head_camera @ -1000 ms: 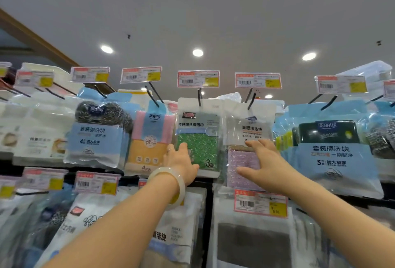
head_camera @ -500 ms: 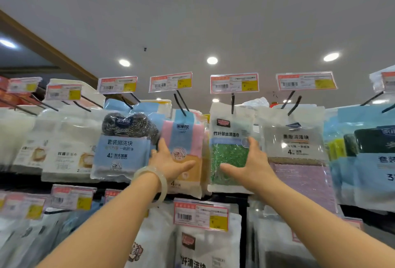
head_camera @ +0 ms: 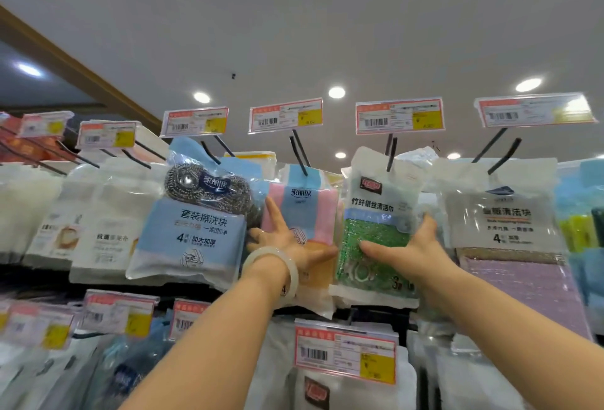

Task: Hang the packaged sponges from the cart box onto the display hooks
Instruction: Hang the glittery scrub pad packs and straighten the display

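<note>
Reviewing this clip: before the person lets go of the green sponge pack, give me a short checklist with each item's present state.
1. Green sponge pack threaded on its hook: ok, prong passes through the pack top.
2. Right hand holding the pack: ok, thumb in front, fingers at its right edge.
3. Left hand keeping the pink-and-blue pack aside: ok, open against it.
4. Pack pushed fully back on the hook: cannot tell.
5. Pack hanging straight: not ok, slightly tilted.

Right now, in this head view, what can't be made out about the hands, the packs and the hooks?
- Left hand: its fingertips are hidden behind the pink-and-blue pack.
- Right hand: its grip on the green sponge pack is only partly seen; fingers wrap behind.
- Price tags: print blurred, too small.
- Cart box: outside the frame.
</note>
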